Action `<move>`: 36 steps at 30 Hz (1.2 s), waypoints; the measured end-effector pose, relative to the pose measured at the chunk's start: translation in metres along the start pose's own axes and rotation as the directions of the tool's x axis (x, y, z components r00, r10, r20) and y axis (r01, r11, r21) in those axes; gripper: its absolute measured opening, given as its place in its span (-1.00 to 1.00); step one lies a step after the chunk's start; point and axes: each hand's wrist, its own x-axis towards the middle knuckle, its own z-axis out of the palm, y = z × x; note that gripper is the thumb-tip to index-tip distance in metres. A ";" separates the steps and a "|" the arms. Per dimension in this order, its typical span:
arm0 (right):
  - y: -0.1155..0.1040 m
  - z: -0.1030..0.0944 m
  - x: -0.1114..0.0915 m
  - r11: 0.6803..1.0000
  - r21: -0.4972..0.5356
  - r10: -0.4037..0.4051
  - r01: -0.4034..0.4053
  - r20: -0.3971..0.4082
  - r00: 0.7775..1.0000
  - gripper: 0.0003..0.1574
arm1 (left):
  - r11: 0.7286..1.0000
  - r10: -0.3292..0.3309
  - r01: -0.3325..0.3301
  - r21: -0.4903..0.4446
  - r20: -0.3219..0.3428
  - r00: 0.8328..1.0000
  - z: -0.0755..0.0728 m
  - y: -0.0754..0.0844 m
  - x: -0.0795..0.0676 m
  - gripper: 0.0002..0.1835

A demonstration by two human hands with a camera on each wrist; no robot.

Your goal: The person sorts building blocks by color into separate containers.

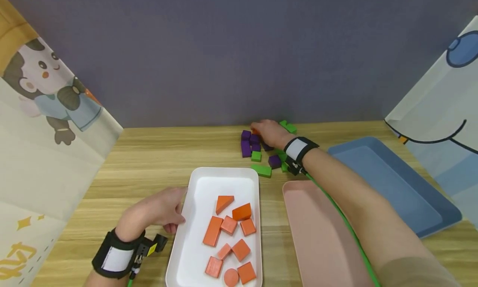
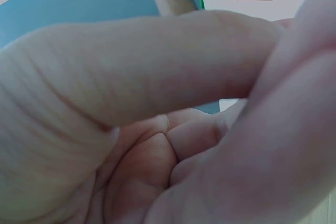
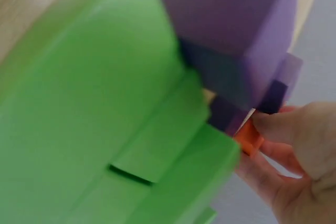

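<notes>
At the back of the table my right hand point(image 1: 272, 132) pinches a small orange block point(image 3: 249, 137) between thumb and fingers, among purple blocks point(image 1: 245, 148) and green blocks point(image 1: 261, 170). My fingers hide most of that block in the head view. My left hand point(image 1: 158, 208) grips the left rim of a white tray point(image 1: 194, 237), fingers curled and thumb at the edge. Inside the tray lie several orange blocks point(image 1: 213, 231) of mixed shapes: cuboids, a triangle and a round one. In the left wrist view, my thumb and finger cover most of the tray.
A pink tray point(image 1: 321, 229) lies right of the white one, partly beneath my right forearm. Farther right is a blue tray point(image 1: 396, 183). A dark grey wall point(image 1: 239, 59) stands behind the table, with printed panels on both sides.
</notes>
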 end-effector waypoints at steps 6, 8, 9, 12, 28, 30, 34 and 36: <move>-0.011 -0.019 -0.006 0.998 0.043 -0.042 0.045 -0.077 0.996 -0.42 | 1.000 0.002 -0.002 0.005 -0.004 1.000 -0.001 -0.001 0.000 -0.58; -0.019 -0.026 -0.012 0.995 0.056 -0.080 0.085 -0.094 0.992 -0.43 | 1.000 -0.001 0.001 0.006 -0.005 1.000 -0.002 0.000 0.000 -0.57; -0.023 -0.029 -0.015 0.992 0.057 -0.103 0.109 -0.101 0.990 -0.44 | 1.000 -0.003 0.003 0.007 -0.006 1.000 -0.002 0.000 0.000 -0.57; -0.039 -0.038 -0.026 0.983 0.051 -0.171 0.177 -0.104 0.980 -0.49 | 1.000 -0.001 0.001 0.007 -0.008 1.000 -0.001 0.001 0.000 -0.59; -0.110 -0.040 -0.090 0.924 -0.009 -0.383 0.383 0.020 0.924 -0.49 | 1.000 0.000 0.000 0.006 0.000 1.000 -0.002 0.001 -0.001 -0.61; -0.113 -0.039 -0.094 0.917 -0.001 -0.399 0.399 0.039 0.916 -0.50 | 1.000 -0.001 0.001 0.005 0.003 1.000 -0.002 0.001 -0.001 -0.62; -0.118 -0.036 -0.099 0.904 -0.004 -0.425 0.427 0.073 0.902 -0.52 | 1.000 -0.003 0.002 0.005 0.008 1.000 -0.002 0.001 -0.001 -0.58; -0.119 -0.034 -0.100 0.902 -0.005 -0.430 0.432 0.087 0.898 -0.52 | 1.000 -0.004 0.004 0.009 0.009 1.000 -0.002 0.001 -0.001 -0.57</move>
